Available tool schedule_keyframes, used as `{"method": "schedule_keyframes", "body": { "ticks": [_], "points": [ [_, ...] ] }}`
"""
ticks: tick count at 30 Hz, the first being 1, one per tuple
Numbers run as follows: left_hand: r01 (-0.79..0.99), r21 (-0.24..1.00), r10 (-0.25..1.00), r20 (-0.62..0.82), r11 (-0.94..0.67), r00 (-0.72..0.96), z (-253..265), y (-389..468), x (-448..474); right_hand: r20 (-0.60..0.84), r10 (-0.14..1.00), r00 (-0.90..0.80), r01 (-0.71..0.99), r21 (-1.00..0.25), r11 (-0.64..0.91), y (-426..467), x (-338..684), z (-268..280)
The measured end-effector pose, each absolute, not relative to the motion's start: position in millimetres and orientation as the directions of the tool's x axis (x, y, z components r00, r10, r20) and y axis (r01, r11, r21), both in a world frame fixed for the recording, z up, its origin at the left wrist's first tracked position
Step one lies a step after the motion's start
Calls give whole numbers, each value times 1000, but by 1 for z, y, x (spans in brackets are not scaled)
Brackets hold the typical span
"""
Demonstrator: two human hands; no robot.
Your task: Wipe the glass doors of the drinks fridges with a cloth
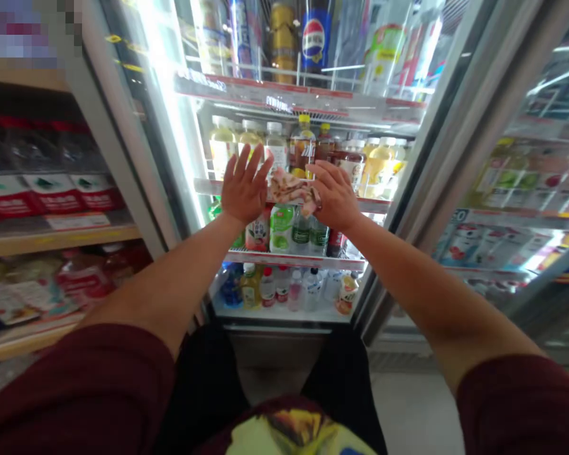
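Observation:
My left hand (246, 186) is raised in front of the lit drinks cooler's middle shelves, palm forward with its fingers spread and nothing in it. Crumpled in my right hand (334, 194) is a pink and brown patterned cloth (291, 189), which hangs toward the left hand. Behind both hands stand rows of bottles, among them a yellow-capped bottle of brown drink (303, 142) and a green and white pack (281, 226). Whether glass lies between my hands and the shelves I cannot tell.
Upright metal frames border the cooler, the right one (436, 158) beside another drinks cooler. To the left, a wooden shelf (52, 240) carries red-labelled bottles. The top shelf holds large bottles, including a blue Pepsi bottle (315, 38). Small bottles (267, 287) line the bottom shelf.

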State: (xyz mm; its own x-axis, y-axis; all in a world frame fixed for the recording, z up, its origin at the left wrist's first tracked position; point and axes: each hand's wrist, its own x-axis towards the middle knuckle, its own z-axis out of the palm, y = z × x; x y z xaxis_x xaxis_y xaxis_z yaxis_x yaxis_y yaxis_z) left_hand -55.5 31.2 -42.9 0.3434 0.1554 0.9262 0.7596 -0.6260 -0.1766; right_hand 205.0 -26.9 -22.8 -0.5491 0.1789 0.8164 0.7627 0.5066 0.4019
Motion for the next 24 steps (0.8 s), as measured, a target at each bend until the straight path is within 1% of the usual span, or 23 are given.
{"method": "schedule_keyframes", "body": {
  "ticks": [3, 6, 8, 11, 13, 15, 17, 20, 24],
  "points": [
    [768, -184, 156, 925, -613, 346, -42, 30, -55, 829, 176, -530, 762, 376, 528, -26, 205, -5],
    [764, -180, 150, 928, -620, 340, -41, 27, -54, 853, 180, -490, 790, 347, 506, -26, 208, 7],
    [761, -173, 148, 931, -626, 333, -41, 26, -53, 828, 211, -519, 790, 372, 487, -30, 208, 5],
    [772, -193, 128, 934, -605, 334, -41, 24, -53, 733, 290, -615, 755, 443, 483, -39, 204, -16],
    [779, -200, 127, 933, -594, 337, -41, 23, -53, 698, 335, -633, 752, 452, 480, -45, 199, -34],
    [769, -178, 148, 931, -614, 334, -41, 22, -53, 685, 363, -632, 757, 444, 479, -49, 195, -48],
    [753, -148, 166, 931, -641, 324, -40, 21, -53, 664, 378, -645, 748, 449, 488, -50, 193, -54],
    [741, -133, 169, 933, -658, 318, -40, 20, -53, 638, 376, -672, 726, 468, 504, -47, 191, -51],
    [752, -163, 146, 934, -638, 326, -41, 22, -54, 617, 367, -696, 706, 495, 507, -44, 191, -37]
  ]
}}
